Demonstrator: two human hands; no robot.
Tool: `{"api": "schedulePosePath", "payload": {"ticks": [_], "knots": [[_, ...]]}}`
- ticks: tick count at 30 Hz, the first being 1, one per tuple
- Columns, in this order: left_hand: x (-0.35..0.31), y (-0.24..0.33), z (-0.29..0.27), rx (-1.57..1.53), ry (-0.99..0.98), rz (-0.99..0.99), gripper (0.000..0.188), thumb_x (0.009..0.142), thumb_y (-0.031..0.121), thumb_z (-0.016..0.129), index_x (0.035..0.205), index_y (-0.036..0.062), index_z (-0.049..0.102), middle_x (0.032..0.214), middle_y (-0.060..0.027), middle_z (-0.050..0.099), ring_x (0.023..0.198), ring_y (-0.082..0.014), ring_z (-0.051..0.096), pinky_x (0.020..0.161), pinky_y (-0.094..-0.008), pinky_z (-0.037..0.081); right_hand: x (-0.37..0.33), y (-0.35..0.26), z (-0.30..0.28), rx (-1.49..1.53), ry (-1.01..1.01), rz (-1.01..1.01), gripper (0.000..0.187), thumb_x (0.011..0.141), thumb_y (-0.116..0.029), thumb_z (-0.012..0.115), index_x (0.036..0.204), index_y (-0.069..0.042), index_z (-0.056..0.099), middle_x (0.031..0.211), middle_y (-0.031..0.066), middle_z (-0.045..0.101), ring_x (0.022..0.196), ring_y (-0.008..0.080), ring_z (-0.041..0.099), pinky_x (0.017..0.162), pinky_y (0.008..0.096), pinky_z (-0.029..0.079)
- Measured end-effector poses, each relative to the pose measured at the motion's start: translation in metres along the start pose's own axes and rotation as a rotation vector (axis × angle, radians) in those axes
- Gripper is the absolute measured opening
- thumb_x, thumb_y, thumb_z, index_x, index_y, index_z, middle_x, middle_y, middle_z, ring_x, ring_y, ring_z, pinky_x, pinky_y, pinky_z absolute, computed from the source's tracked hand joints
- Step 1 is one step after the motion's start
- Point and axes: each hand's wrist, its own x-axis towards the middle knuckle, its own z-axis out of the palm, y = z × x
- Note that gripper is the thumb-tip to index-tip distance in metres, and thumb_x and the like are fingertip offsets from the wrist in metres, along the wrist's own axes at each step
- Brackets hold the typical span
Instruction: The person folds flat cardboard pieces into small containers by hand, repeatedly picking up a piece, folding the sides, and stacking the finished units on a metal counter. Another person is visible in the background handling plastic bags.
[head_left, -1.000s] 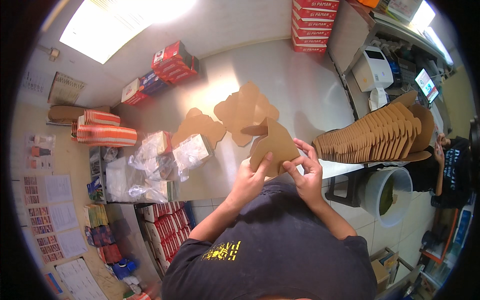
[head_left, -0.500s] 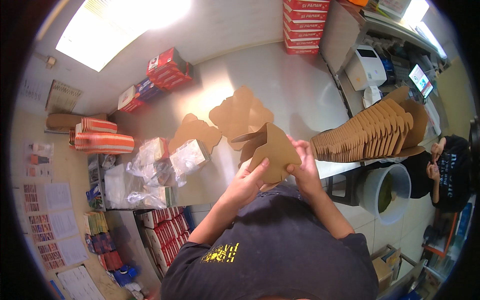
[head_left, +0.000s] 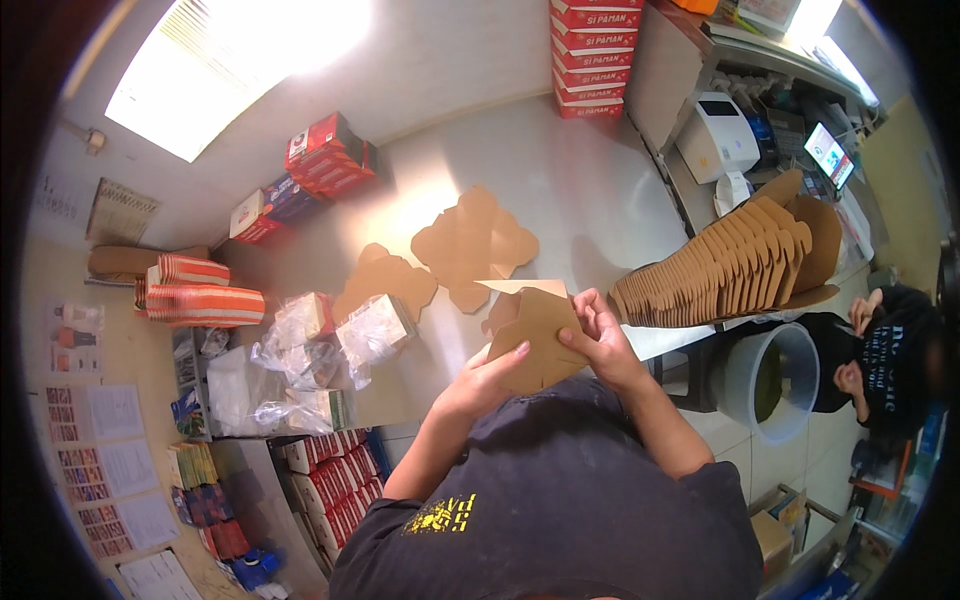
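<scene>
A brown cardboard food box (head_left: 540, 345), partly folded, is held in front of my chest over the near edge of the metal table. My left hand (head_left: 487, 375) grips its lower left side, thumb on the outer panel. The right hand (head_left: 603, 343) pinches its right side, fingers behind and thumb in front. One flap stands out at the top of the box. Beyond it, flat unfolded cardboard blanks (head_left: 474, 245) lie on the table, with another flat blank (head_left: 388, 288) to their left. On the right sits a long nested row of folded cardboard boxes (head_left: 715, 262).
Plastic-wrapped packs (head_left: 372, 328) and orange-striped cartons (head_left: 205, 305) lie at left. Red boxes (head_left: 592, 60) are stacked at the back. A clear bucket (head_left: 783, 385) stands at right, near another person (head_left: 900, 355). A white printer (head_left: 717, 140) is on the side counter.
The cardboard box has turned in my hands, its front panel now facing me more and its top flap lying flatter. Both hands still hold it. The view has shifted slightly.
</scene>
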Motion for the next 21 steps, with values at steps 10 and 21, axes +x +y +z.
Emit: {"api": "schedulePosePath", "payload": {"ticks": [10, 21], "knots": [[-0.002, 0.016, 0.002, 0.142, 0.059, -0.092, 0.049, 0.111, 0.025, 0.061, 0.150, -0.0037, 0.052, 0.140, -0.0119, 0.064, 0.125, -0.0217, 0.063, 0.104, -0.0381, 0.052, 0.009, 0.007, 0.003, 0.125, 0.086, -0.053, 0.030, 0.099, -0.014, 0.079, 0.107, -0.014, 0.050, 0.154, 0.0170, 0.054, 0.138, 0.0215, 0.052, 0.116, 0.0393, 0.042], [-0.003, 0.010, -0.008, 0.151, 0.063, -0.177, 0.053, 0.111, 0.035, 0.061, 0.150, -0.0008, 0.053, 0.133, -0.0096, 0.067, 0.116, -0.0167, 0.064, 0.100, -0.0349, 0.053, -0.002, 0.003, 0.007, -0.584, 0.108, -0.357, 0.012, 0.095, -0.006, 0.077, 0.102, -0.005, 0.068, 0.118, 0.0139, 0.078, 0.121, 0.0279, 0.071, 0.101, 0.0380, 0.056]]}}
